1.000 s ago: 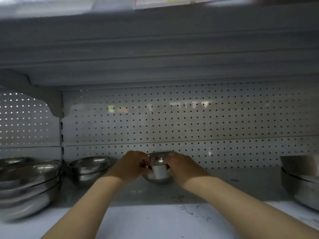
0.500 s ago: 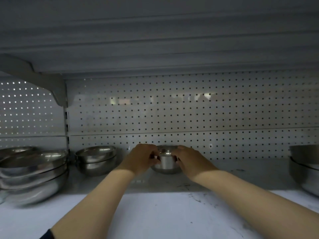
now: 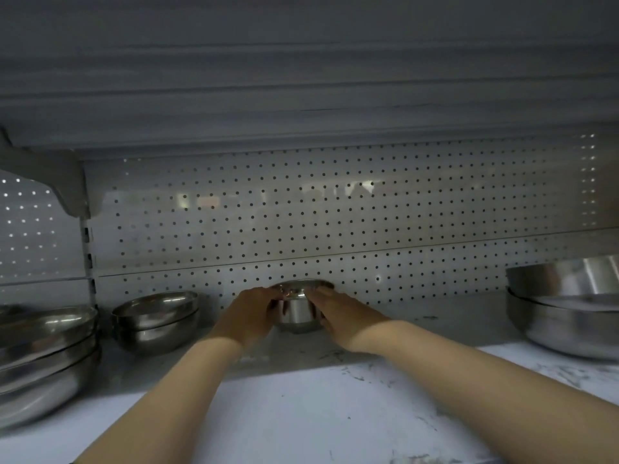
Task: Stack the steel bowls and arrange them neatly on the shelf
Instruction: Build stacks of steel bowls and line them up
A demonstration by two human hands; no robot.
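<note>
A small steel bowl (image 3: 299, 308) is seen standing upright at the back of the shelf (image 3: 301, 413), close against the perforated back panel (image 3: 335, 222), roughly midway along the visible stretch. It is gripped from both sides: the left hand (image 3: 249, 314) is curled round its left wall with the fingertips at the rim, and the right hand (image 3: 345, 314) is wrapped round its right wall in the same way, so that only the rim and a narrow strip of the front wall are left showing between the two hands. Whether the bowl is resting on the shelf or held just above it cannot be told (its base is lost in shadow). To the left of it, apart from the left hand, a stack of two shallow bowls (image 3: 157, 318) is set near the panel, and further left, at the picture's edge, a stack of wider bowls (image 3: 43, 360) is nested and partly cut off. Well apart on the right, a pair of large bowls (image 3: 569, 306) is placed at the edge of the view, one inside the other. The shelf surface is pale and scuffed with dark marks towards the front. Above, the ribbed underside of the upper shelf (image 3: 301, 78) is carried on a bracket (image 3: 63, 185) at the left.
</note>
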